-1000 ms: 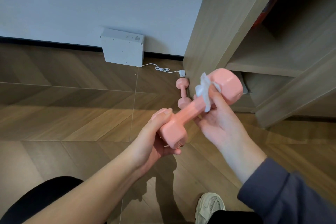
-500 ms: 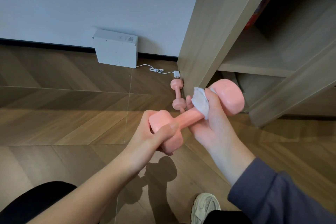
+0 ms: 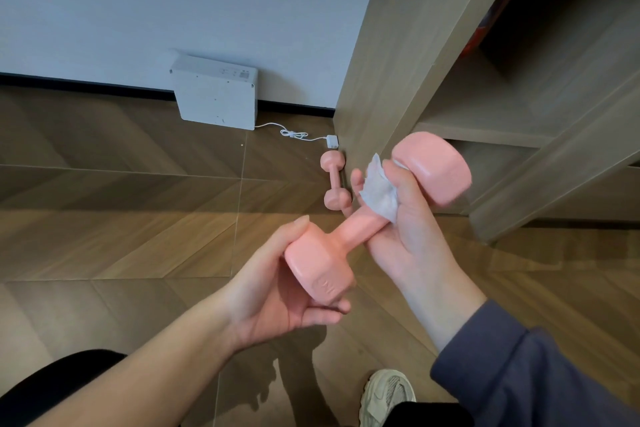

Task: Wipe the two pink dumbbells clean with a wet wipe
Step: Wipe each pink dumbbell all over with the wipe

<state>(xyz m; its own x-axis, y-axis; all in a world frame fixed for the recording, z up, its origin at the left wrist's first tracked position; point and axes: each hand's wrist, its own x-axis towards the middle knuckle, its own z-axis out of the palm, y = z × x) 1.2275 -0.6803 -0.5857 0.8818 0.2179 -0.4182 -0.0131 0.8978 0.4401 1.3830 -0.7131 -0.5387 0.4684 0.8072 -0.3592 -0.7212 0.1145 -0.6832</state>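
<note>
The dumbbell is held in the air between both hands, slanting from its near head, low on the left, to its far head, high on the right. The left hand grips the near head, thumb over the top and fingers curled beneath, so the head sits in the cup of the palm. The right hand is closed round the handle just below the far head, with the wet wipe bunched between its fingers and the handle. The far head juts out past the thumb, and a bare stretch of handle runs between the two hands. The step looks like wiping the handle. It probably goes best with a firm left grip as anchor, the wipe spread flatter and drawn along the handle while the left hand turns the dumbbell. The patch under the left fingers will likely need a change of grip. The second dumbbell lies on the floor beyond the fingertips, beside the foot of the cabinet, well apart from both hands.
</note>
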